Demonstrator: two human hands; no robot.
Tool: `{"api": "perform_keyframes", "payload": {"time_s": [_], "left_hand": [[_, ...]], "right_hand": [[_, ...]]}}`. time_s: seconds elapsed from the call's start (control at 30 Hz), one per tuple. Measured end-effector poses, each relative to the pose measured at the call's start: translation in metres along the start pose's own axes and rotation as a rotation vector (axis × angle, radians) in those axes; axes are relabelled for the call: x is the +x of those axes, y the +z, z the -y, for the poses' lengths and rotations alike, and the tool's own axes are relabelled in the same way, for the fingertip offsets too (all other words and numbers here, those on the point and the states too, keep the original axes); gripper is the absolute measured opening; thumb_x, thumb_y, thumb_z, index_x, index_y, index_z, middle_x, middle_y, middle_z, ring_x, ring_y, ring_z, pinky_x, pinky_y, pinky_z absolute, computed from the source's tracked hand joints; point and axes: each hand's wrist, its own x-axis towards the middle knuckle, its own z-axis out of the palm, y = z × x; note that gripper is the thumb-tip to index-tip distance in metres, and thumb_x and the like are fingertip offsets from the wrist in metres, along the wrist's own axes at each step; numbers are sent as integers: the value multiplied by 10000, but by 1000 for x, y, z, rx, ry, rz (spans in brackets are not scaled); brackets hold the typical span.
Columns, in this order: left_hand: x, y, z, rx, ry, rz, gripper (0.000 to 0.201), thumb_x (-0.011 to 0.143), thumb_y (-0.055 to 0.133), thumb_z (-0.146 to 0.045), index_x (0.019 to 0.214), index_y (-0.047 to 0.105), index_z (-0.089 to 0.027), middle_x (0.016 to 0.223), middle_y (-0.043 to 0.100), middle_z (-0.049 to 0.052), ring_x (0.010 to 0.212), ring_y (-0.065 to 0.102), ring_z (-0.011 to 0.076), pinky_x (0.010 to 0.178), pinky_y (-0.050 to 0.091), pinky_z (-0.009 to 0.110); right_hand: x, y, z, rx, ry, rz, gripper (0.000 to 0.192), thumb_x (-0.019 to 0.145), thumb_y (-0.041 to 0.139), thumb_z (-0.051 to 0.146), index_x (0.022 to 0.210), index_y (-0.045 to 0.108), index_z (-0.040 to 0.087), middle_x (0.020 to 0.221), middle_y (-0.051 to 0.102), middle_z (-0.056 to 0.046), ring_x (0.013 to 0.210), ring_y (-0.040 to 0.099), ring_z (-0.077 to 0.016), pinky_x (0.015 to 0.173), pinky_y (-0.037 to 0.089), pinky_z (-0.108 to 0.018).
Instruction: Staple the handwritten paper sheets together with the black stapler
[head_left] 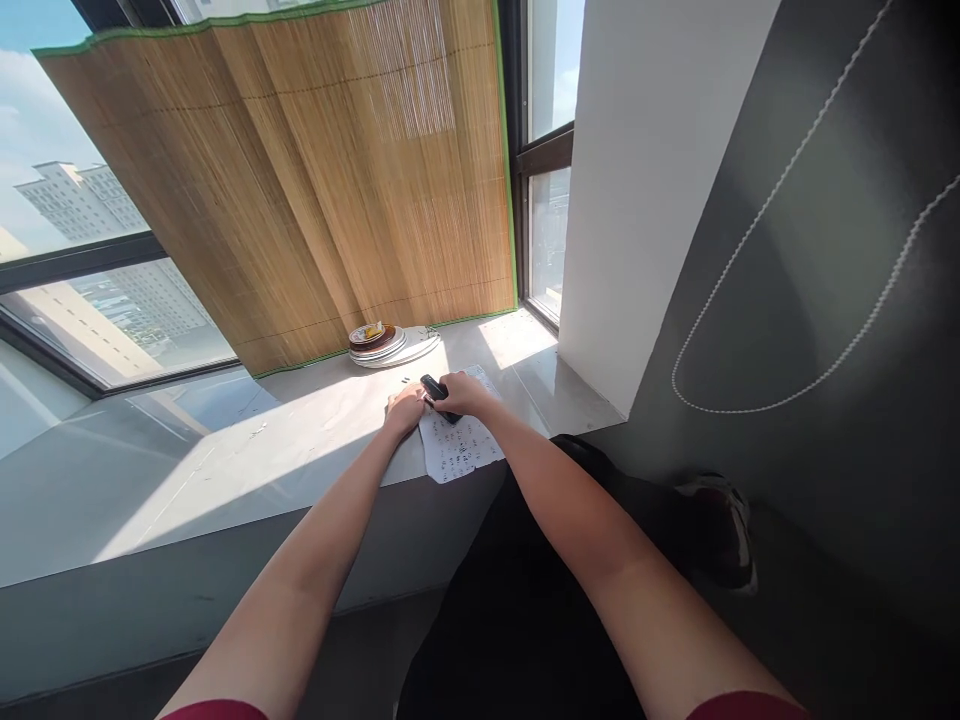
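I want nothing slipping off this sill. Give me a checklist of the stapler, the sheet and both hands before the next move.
1. Right hand closed on the black stapler: ok.
2. Stapler over the printed sheet: ok.
3. Left hand steadying the sheet's left edge: ok.
4. Sheet fully on the windowsill: not ok, its near edge overhangs.
5. Stacked plates apart from the hands: ok.
6. Sheet aligned in the stapler mouth: cannot tell.

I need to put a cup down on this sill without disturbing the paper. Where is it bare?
Bare sill runs left of the left hand, and a sunlit patch lies between the paper and the white wall. It is crowded around the right hand with the black stapler and the plates.
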Motion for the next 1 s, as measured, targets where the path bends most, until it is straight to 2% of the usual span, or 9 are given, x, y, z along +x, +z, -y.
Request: {"api": "perform_keyframes", "payload": {"time_s": [0.13,0.23,0.43,0.53,0.6,0.67,0.77,0.87,1.0], "left_hand": [[-2,0,-1,55,14,4,457,1025,506,-222,1414,738,-288,1587,657,127,1539,525,357,1251,402,532],[-1,-1,0,84,17,30,458,1032,477,-230,1382,768,-289,1525,684,138,1485,554,371,1236,415,569],[3,1,5,89,23,30,485,1036,430,-195,1382,757,-288,1519,685,124,1460,566,355,1238,427,559],[3,3,6,90,29,13,461,1045,436,-214,1349,771,-297,1480,700,122,1443,579,362,1229,432,559],[3,4,6,80,26,12,457,1041,442,-210,1338,777,-306,1478,699,117,1446,578,367,1227,431,563],[2,4,5,68,21,15,460,1043,442,-203,1342,775,-307,1493,694,117,1459,564,367,1231,420,563],[4,5,6,62,13,21,464,1044,442,-195,1356,769,-300,1511,688,123,1471,547,364,1243,403,559],[7,7,9,61,-4,28,470,1025,463,-182,1364,767,-298,1515,693,119,1492,533,359,1262,391,548],[10,10,17,-33,-17,-6,434,1006,507,-187,1329,779,-288,1493,722,94,1497,559,345,1282,393,532]], "right_hand": [[-5,-18,-10,-12,47,-56,259,948,733,297,1163,854,218,1156,837,-105,1085,768,-288,785,521,-289],[-5,-25,-22,86,64,-90,423,920,694,165,1302,850,259,1260,832,-77,1173,744,-290,825,545,-288],[-1,-21,-36,162,51,-66,463,892,698,98,1294,874,246,1223,840,-86,1136,743,-300,858,569,-303],[0,-23,-38,232,59,-132,396,893,790,178,1277,876,222,1200,845,-92,1179,728,-292,946,571,-300],[0,-27,-39,318,120,-270,298,962,761,293,1216,884,200,1140,849,-91,1116,747,-262,948,575,-296],[0,-32,-41,411,256,-414,334,1052,609,347,1063,890,168,961,835,-91,937,767,-236,850,586,-296],[-2,-34,-45,467,442,-474,407,1037,531,293,797,833,166,682,732,-91,694,708,-234,655,544,-309],[-3,-32,-48,454,431,-445,351,965,588,244,658,750,197,591,671,-87,603,642,-228,569,489,-318],[-1,-28,-46,423,338,-463,362,967,559,238,636,701,209,574,637,-57,574,606,-199,589,485,-312]]}}
